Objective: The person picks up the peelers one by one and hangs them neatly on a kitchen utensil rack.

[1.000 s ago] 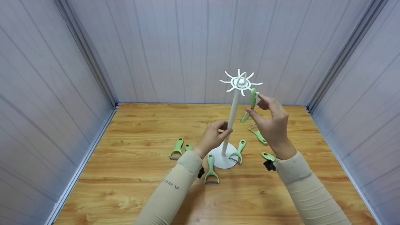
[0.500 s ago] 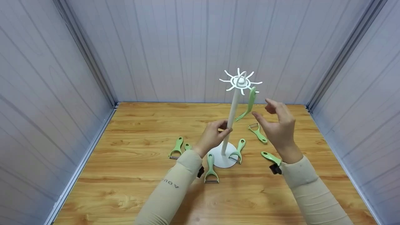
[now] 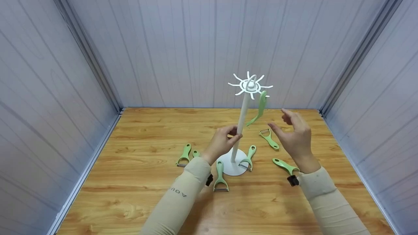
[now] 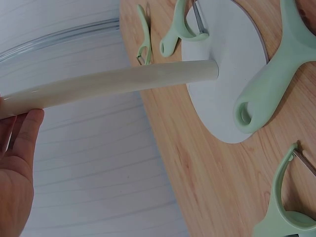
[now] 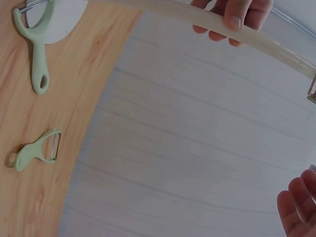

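Observation:
My left hand [image 3: 222, 142] grips the pole [image 3: 243, 114] of a white hook stand, thumb and fingers around it; the left wrist view shows the pole [image 4: 123, 79] rising from a round base [image 4: 212, 106]. On a front-right hook of the stand's top ring [image 3: 250, 86] hangs a green peeler [image 3: 262, 104], handle up and blade end down. To its right is my right hand [image 3: 297, 138], holding nothing, thumb and fingers spread apart. In the right wrist view, the fingers [image 5: 298, 202] of this hand are loosely bent, apart from the pole.
Several more green peelers lie on the wooden table [image 3: 147, 130]. One peeler [image 3: 252, 153] overlaps the stand's base; another [image 3: 220, 171] lies at its front. Two are to the right [image 3: 269, 140], and two at the left, one partly behind the left arm. Panelled walls [image 3: 196, 49] enclose the table.
My right hand has let go of the peeler and moved right and slightly down. The peeler now hangs from the hook by itself. My left hand stays on the pole.

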A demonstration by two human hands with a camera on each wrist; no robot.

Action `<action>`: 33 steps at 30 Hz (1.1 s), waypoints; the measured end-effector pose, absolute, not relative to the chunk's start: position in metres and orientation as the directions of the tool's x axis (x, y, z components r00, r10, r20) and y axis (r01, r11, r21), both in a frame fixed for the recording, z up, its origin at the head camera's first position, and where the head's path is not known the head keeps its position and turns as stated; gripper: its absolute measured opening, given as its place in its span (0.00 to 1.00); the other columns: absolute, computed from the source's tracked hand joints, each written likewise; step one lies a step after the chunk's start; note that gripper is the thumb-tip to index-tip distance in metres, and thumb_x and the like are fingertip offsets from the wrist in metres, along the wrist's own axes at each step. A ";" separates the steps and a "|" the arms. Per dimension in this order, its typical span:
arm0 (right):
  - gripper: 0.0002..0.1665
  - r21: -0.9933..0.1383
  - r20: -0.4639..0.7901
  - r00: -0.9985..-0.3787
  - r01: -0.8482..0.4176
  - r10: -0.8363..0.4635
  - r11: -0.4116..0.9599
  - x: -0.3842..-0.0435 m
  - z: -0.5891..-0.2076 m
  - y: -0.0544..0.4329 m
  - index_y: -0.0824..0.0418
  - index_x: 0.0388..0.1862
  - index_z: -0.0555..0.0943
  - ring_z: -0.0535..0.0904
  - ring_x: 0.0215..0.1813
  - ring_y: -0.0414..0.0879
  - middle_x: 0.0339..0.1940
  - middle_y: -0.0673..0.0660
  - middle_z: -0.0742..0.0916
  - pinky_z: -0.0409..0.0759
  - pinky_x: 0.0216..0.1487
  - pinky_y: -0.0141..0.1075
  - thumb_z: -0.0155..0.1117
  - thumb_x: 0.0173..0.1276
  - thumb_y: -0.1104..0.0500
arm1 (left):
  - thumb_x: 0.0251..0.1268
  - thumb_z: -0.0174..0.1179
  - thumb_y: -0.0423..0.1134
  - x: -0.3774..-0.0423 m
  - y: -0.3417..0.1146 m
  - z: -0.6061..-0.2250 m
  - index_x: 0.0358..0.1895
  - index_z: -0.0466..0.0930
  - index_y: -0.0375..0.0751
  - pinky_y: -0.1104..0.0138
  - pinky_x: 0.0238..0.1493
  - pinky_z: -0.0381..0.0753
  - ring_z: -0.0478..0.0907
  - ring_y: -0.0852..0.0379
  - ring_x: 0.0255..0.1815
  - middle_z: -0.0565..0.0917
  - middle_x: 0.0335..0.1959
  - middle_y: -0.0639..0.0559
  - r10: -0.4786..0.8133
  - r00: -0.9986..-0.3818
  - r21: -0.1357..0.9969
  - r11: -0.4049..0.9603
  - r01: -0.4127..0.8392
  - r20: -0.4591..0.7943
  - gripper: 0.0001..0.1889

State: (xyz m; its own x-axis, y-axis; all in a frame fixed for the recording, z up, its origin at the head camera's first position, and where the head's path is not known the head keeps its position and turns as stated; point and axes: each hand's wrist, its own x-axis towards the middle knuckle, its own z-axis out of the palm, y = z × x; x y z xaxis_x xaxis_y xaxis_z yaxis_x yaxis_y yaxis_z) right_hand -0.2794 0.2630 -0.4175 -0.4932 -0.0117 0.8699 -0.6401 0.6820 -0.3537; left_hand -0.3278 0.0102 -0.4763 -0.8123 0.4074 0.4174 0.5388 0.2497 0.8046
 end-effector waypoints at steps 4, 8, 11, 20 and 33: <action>0.33 -0.356 0.843 -0.537 -0.598 -0.029 0.718 -0.279 -0.422 0.269 0.72 0.60 0.86 0.86 0.43 0.62 0.42 0.68 0.89 0.75 0.55 0.17 0.88 0.58 0.63 | 0.81 0.64 0.32 -0.328 0.010 -0.476 0.59 0.86 0.32 0.67 0.52 0.93 0.90 0.46 0.52 0.91 0.47 0.39 0.407 -0.812 0.804 0.250 0.540 0.418 0.11; 0.32 -0.336 0.843 -0.536 -0.589 -0.044 0.735 -0.282 -0.429 0.276 0.72 0.59 0.86 0.85 0.42 0.62 0.41 0.68 0.89 0.77 0.51 0.23 0.87 0.58 0.60 | 0.81 0.64 0.32 -0.329 0.010 -0.476 0.58 0.86 0.33 0.67 0.52 0.93 0.90 0.47 0.51 0.91 0.46 0.40 0.403 -0.817 0.808 0.253 0.532 0.412 0.10; 0.32 -0.327 0.841 -0.539 -0.577 -0.049 0.748 -0.285 -0.436 0.281 0.71 0.58 0.86 0.85 0.41 0.61 0.40 0.67 0.89 0.80 0.47 0.32 0.87 0.58 0.60 | 0.81 0.64 0.32 -0.328 0.010 -0.476 0.57 0.87 0.33 0.66 0.53 0.93 0.90 0.49 0.51 0.91 0.46 0.40 0.402 -0.822 0.814 0.254 0.523 0.402 0.10; 0.35 -0.328 0.802 -0.595 -0.521 -0.060 0.788 -0.284 -0.452 0.293 0.72 0.60 0.86 0.86 0.44 0.63 0.42 0.69 0.90 0.86 0.45 0.56 0.89 0.54 0.62 | 0.81 0.64 0.32 -0.327 0.010 -0.476 0.59 0.87 0.34 0.66 0.53 0.93 0.90 0.49 0.51 0.91 0.46 0.41 0.406 -0.824 0.822 0.244 0.514 0.394 0.11; 0.37 -0.329 0.755 -0.651 -0.484 -0.082 0.811 -0.281 -0.469 0.301 0.71 0.61 0.85 0.87 0.48 0.65 0.47 0.69 0.90 0.89 0.44 0.59 0.90 0.55 0.58 | 0.81 0.65 0.34 -0.327 0.009 -0.477 0.58 0.87 0.35 0.65 0.52 0.93 0.90 0.50 0.50 0.91 0.46 0.42 0.399 -0.820 0.817 0.237 0.525 0.411 0.10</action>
State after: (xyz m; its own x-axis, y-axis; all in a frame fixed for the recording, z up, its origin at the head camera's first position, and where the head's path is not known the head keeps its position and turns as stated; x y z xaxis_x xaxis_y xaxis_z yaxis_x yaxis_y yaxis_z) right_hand -0.2815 0.3008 -0.4694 -0.6511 -0.0822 0.7546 -0.4838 0.8109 -0.3292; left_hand -0.3272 0.0094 -0.4766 -0.8198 0.3990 0.4106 0.5249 0.2374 0.8174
